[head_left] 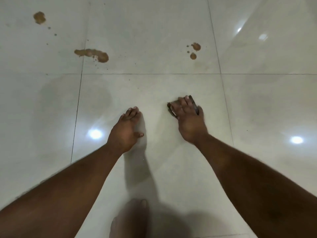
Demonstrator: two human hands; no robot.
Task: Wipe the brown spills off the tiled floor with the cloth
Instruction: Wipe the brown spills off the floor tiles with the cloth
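My right hand (188, 117) presses flat on a small dark cloth (194, 104) on the pale tiled floor (154, 31); only the cloth's edges show around the fingers. My left hand (126, 128) rests flat on the tile to its left, fingers together, holding nothing. Brown spills lie farther ahead: a long smear (93, 54) at centre left, a blotch (39, 17) at far left, and two small blobs (194, 50) ahead of my right hand, each with tiny droplets nearby.
Dull damp-looking patches (101, 100) mark the tiles to the left and right of my hands. Ceiling lights reflect as bright spots (95, 133) on the glossy floor. A bare foot (132, 219) stands at the bottom centre.
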